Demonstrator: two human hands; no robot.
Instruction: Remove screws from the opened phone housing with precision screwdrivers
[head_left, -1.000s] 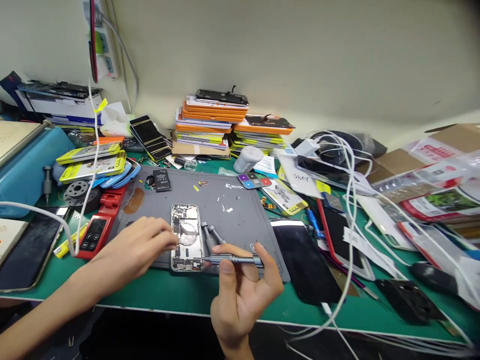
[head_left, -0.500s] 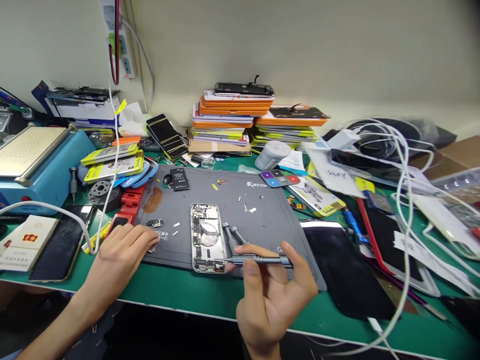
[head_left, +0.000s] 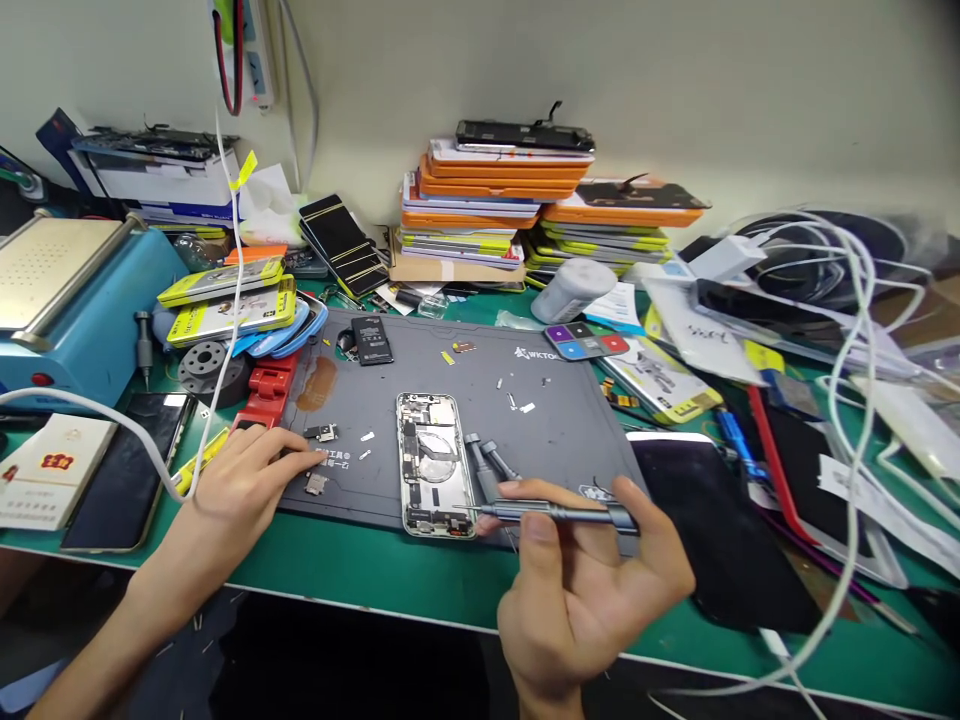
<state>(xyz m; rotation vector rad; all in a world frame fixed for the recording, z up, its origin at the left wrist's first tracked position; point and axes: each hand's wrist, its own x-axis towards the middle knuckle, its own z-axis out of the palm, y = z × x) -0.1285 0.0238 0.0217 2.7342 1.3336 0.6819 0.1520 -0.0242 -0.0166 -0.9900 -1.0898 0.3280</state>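
Note:
An opened phone (head_left: 436, 465) lies on the dark grey mat (head_left: 375, 425), its inner parts showing. My right hand (head_left: 592, 580) holds a grey screwdriver (head_left: 555, 512) almost level, its thin tip over the phone's lower right part. Two more grey screwdrivers (head_left: 491, 465) lie beside the phone, partly behind my right fingers. Over the mat's left edge is my left hand (head_left: 244, 480), thumb and fingertips close together; whether they pinch anything is too small to tell. Small metal parts (head_left: 316, 484) lie just by those fingertips. A black battery (head_left: 372, 341) rests near the mat's top left.
A blue machine (head_left: 90, 330) stands at the left, near a dark phone (head_left: 124, 480) and a white box (head_left: 56, 475). Stacked orange cases (head_left: 495, 185) line the wall. At the right are a black screen (head_left: 712, 530) and looping white cables (head_left: 862, 400).
The view has shifted, so most things sit further right. My left hand has drawn back slightly from the small metal parts, which now show more. My right hand still holds the screwdriver.

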